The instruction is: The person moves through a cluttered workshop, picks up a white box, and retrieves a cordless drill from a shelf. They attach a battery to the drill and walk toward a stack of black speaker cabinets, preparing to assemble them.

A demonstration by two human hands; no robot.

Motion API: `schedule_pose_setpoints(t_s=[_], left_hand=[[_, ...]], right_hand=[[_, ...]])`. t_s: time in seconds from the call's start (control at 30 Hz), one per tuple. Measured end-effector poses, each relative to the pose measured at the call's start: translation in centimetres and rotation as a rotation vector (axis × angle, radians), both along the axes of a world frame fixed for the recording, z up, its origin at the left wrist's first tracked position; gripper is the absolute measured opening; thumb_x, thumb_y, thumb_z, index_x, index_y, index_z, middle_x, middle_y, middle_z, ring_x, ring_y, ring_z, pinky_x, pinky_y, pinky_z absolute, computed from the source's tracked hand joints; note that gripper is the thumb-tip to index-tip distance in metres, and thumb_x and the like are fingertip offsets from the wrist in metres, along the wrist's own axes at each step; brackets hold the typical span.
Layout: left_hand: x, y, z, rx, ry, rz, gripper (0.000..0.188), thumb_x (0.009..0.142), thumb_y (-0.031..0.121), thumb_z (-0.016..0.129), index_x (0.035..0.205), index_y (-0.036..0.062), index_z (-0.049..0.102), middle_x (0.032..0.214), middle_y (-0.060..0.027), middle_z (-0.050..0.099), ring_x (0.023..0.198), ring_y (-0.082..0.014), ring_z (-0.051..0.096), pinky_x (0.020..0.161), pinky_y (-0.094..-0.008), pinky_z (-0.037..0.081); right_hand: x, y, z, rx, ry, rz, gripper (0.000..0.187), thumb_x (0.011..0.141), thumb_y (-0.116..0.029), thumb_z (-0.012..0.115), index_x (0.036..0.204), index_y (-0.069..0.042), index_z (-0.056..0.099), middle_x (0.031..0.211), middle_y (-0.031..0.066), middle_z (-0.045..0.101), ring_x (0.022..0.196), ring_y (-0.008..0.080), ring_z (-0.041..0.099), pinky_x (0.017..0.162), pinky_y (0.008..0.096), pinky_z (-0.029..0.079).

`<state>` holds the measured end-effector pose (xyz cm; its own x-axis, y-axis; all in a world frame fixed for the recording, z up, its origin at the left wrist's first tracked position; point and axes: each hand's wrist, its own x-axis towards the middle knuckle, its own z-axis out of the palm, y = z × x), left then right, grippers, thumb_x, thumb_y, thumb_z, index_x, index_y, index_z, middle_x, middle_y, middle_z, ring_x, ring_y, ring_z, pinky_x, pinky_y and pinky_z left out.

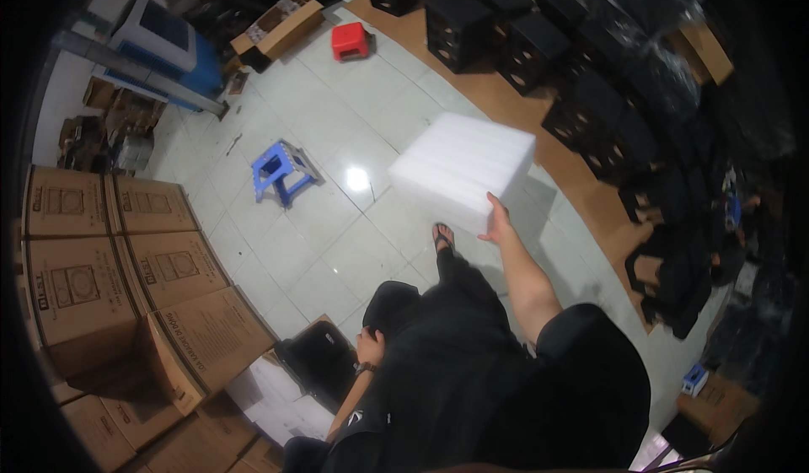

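Observation:
Out in front, my right hand (pixel 499 220) grips a thick white foam block (pixel 463 157) by its near right corner, thumb below and fingers along the side. The block looks layered and hangs above the tiled floor. Low at my left side, my left hand (pixel 369 346) has its fingers curled in against dark cloth by my leg, a watch on its wrist. What those fingers hold, if anything, is hidden. Next to that hand stands a black case-like object (pixel 317 357), with a white sheet (pixel 282 397) beside it.
Brown cartons (pixel 84 287) are stacked at the left. A blue folding stool (pixel 282 174) and a red stool (pixel 350 41) stand on the tiles. Black speaker cabinets (pixel 539 47) line the right on brown cardboard (pixel 581 212). A blue-white cooler (pixel 160 43) and open carton (pixel 282 26) are at far left.

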<state>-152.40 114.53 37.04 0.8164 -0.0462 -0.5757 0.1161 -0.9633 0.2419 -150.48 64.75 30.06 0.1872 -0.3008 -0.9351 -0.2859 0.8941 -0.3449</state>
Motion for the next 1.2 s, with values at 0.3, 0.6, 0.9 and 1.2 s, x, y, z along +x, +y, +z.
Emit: schedule_pose_setpoints(t_s=[0.3, 0.6, 0.9, 1.2], left_hand=[[21.3, -7.7, 0.1, -0.136, 0.053, 0.174, 0.052, 0.087, 0.042, 0.058, 0.128, 0.0094, 0.053, 0.118, -0.0262, 0.057, 0.106, -0.0433, 0.059, 0.093, -0.049, 0.047], [49.2, -6.6, -3.4, -0.143, 0.273, 0.259, 0.065, 0.083, 0.056, 0.056, 0.122, 0.0044, 0.059, 0.117, -0.0251, 0.064, 0.112, -0.0381, 0.061, 0.097, -0.0444, 0.049], [69.9, -4.4, -10.4, -0.172, 0.497, 0.436, 0.082, 0.081, 0.066, 0.053, 0.134, 0.0038, 0.053, 0.129, -0.0235, 0.059, 0.124, -0.0369, 0.054, 0.106, -0.0403, 0.04], [94.5, -5.7, 0.9, -0.159, 0.12, 0.741, 0.077, 0.084, 0.054, 0.055, 0.145, 0.0113, 0.034, 0.131, -0.0309, 0.049, 0.112, -0.0501, 0.056, 0.096, -0.0538, 0.046]], right_hand=[[17.3, -7.1, -6.2, -0.23, -0.014, 0.476, 0.111, 0.079, -0.058, 0.069, 0.156, -0.017, 0.001, 0.161, 0.0116, 0.013, 0.145, 0.0357, 0.018, 0.106, 0.065, 0.028], [37.9, -7.8, -3.1, -0.119, 0.339, 0.986, 0.061, 0.085, -0.044, 0.066, 0.135, -0.016, 0.045, 0.118, 0.0125, 0.053, 0.099, 0.0308, 0.053, 0.077, 0.0519, 0.047], [71.9, -4.6, 2.3, -0.387, 0.056, 1.188, 0.07, 0.087, -0.038, 0.068, 0.143, -0.009, 0.039, 0.116, 0.0146, 0.062, 0.1, 0.0276, 0.061, 0.077, 0.0451, 0.05], [113.4, 0.3, 1.0, -0.739, -0.022, 1.819, 0.059, 0.081, -0.037, 0.07, 0.126, 0.0, 0.059, 0.12, 0.0223, 0.062, 0.105, 0.0308, 0.063, 0.092, 0.0412, 0.05]])
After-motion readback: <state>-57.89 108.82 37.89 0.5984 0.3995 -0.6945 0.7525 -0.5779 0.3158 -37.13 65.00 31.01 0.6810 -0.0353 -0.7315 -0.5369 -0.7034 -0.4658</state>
